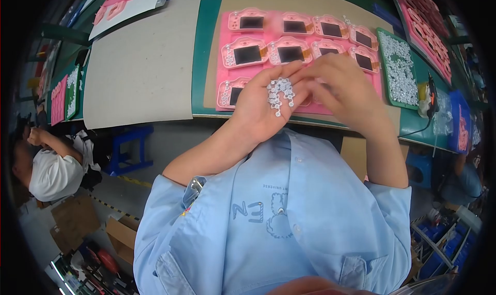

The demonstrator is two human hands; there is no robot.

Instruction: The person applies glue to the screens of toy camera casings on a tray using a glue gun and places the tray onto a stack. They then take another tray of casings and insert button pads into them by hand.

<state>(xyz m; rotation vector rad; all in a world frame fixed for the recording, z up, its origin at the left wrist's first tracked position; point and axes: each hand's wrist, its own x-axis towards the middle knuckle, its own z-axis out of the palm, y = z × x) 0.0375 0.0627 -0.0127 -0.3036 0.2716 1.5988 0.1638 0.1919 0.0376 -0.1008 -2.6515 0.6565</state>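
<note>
My left hand [254, 105] is palm up, cupping a small heap of white plastic button pieces [281, 94], some joined in clusters. Over its fingertips hangs my right hand [345, 88], its fingers bent together at the heap's edge; whatever they pinch is too small to make out. Just beyond both hands, pink handheld game console shells [245, 52] with dark screens lie in rows on a pink mat [223, 27]. White button pieces sit in some shells on the left. My hands hide part of the nearest row.
A green tray [381, 36] full of white pieces stands right of the mat. Grey cardboard [139, 62] covers the table at left. A blue bin [459, 114] and a cable [430, 117] are at right. Another person [57, 166] sits at left near a blue stool [129, 149].
</note>
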